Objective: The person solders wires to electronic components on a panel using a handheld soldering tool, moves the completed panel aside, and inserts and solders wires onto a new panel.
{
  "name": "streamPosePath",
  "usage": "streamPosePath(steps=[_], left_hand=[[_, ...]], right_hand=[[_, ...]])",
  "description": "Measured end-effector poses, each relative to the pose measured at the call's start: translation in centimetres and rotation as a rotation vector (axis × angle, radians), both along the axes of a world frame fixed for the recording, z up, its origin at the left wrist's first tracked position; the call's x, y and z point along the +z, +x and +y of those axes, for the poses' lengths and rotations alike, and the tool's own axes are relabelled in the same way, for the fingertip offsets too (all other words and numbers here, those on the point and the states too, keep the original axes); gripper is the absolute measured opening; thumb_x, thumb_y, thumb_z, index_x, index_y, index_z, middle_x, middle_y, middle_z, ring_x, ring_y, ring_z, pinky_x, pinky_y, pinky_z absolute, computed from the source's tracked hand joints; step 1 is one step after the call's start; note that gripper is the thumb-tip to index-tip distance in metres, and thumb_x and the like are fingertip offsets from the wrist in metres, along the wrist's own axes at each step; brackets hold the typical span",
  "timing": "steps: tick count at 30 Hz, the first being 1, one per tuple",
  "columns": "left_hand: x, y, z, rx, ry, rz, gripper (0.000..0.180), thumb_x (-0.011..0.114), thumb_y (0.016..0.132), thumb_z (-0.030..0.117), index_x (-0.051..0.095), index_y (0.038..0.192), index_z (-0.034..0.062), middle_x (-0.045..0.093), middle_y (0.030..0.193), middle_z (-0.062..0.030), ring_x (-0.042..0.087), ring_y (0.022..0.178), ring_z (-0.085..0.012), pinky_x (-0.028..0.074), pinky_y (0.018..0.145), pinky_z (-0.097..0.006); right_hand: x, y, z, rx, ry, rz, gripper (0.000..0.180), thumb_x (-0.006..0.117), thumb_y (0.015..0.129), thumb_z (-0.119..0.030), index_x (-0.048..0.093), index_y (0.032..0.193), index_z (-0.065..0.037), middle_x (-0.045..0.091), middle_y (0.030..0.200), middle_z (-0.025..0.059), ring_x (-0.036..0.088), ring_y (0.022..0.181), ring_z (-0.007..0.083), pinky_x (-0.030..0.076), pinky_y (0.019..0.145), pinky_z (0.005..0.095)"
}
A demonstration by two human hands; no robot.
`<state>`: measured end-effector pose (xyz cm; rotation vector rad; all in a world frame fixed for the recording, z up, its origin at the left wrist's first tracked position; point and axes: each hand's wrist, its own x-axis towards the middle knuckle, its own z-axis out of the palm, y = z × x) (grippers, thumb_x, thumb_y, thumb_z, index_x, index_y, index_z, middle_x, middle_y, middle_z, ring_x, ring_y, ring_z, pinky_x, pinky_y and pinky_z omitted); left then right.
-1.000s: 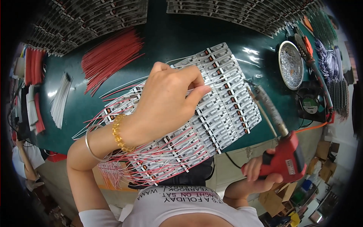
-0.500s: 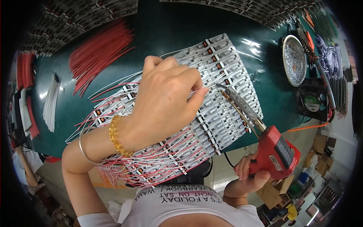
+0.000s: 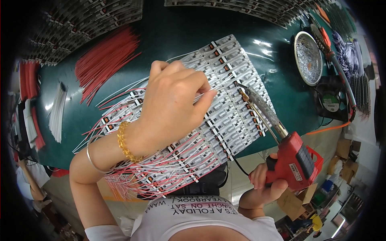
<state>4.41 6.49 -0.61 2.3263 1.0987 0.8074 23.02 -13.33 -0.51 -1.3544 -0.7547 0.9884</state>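
Note:
Over the sheet of small pale circuit modules point(image 3: 231, 110), my left hand point(image 3: 175, 98) is closed in a pinch on a thin white wire point(image 3: 222, 85). The wire runs rightward from its fingertips across the modules. My right hand point(image 3: 267, 180) grips the handle of a red soldering gun point(image 3: 295, 164). The gun points to the far left, its dark tip just above the modules, a short way right of my left fingertips. Whether the tip touches a module or the wire, I cannot tell. Red and white wires point(image 3: 169, 170) hang from the sheet's left and near parts.
On the green table point(image 3: 169, 32) lie a pile of red wires point(image 3: 106, 60) and a bundle of white wires point(image 3: 58, 114). At the right stand a round metal dish point(image 3: 308, 58) and a small black fan point(image 3: 331, 100). More module sheets point(image 3: 80, 24) lie at the far edge.
The soldering gun's tip has moved right and slightly farther away, widening its gap from my left fingertips. My left hand keeps its pinch on the wire. The whole view has shifted a little.

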Motion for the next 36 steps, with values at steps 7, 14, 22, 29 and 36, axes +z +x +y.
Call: streamPosePath(steps=[7,14,22,29,36], left_hand=[[2.5,-1.5,-0.7,-0.087,-0.109,-0.078,0.008,0.072,0.07,0.006,0.064,0.068,0.0053,0.059,0.059,-0.0033,0.051,0.057,-0.0163,0.034,0.073,-0.029],[0.5,-1.2,-1.6,-0.058,-0.143,-0.047,0.012,0.071,0.071,0.005,0.06,0.065,0.0051,0.052,0.055,-0.002,0.044,0.052,-0.0156,0.033,0.07,-0.03],[0.5,-1.1,-1.4,-0.082,-0.15,-0.045,0.013,0.071,0.07,0.005,0.059,0.064,0.0055,0.051,0.054,-0.0014,0.044,0.051,-0.0151,0.032,0.069,-0.03],[0.6,-1.0,-1.3,-0.082,-0.129,-0.039,0.014,0.071,0.07,0.005,0.059,0.064,0.0057,0.051,0.053,-0.0012,0.044,0.051,-0.0151,0.032,0.068,-0.03],[0.6,-1.0,-1.4,-0.077,-0.11,-0.032,0.014,0.071,0.07,0.006,0.058,0.063,0.0055,0.049,0.052,-0.0013,0.044,0.051,-0.0155,0.032,0.068,-0.03]], right_hand=[[0.2,1.0,-0.9,0.015,0.071,0.131,0.081,0.052,0.081,-0.062,0.036,0.124,0.005,0.04,0.046,-0.0025,0.039,0.036,0.0095,0.036,0.038,0.0236],[-0.2,0.2,-1.3,0.0,0.004,0.019,0.086,0.056,0.076,-0.066,0.037,0.121,0.006,0.042,0.045,-0.0013,0.039,0.035,0.0096,0.036,0.038,0.0231],[-0.1,0.2,-1.6,0.056,-0.04,0.041,0.078,0.058,0.077,-0.063,0.042,0.114,0.004,0.043,0.046,-0.0006,0.042,0.039,0.0108,0.038,0.041,0.0244],[-0.2,0.1,-1.8,0.043,-0.076,-0.082,0.077,0.061,0.076,-0.061,0.044,0.112,0.005,0.042,0.045,-0.0014,0.041,0.038,0.0102,0.037,0.041,0.0238],[-0.4,-0.1,-1.3,0.045,-0.018,-0.038,0.081,0.056,0.08,-0.062,0.04,0.119,0.008,0.041,0.045,-0.002,0.039,0.037,0.0092,0.036,0.04,0.0227]])
